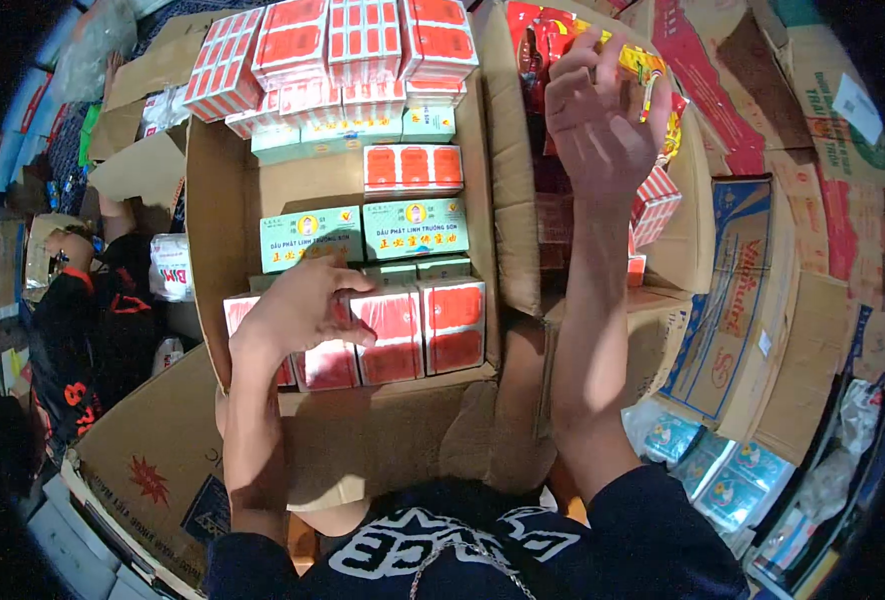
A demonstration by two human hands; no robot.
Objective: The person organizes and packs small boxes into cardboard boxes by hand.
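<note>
My left hand lies on a row of red-and-white boxes at the near side of an open cardboard box, its thumb and fingers apart. Just beyond it are green boxes with printed lettering. More red-and-white packs are stacked at the far side. My right hand is raised over a second carton, at red and yellow packets. Its fingers are bent beside a yellow packet; whether they grip it cannot be made out.
Flattened cardboard lies at the right, with blue packs below it. A person in dark clothing is at the left, near a white BIMI pack. An open carton flap sticks out at the lower left.
</note>
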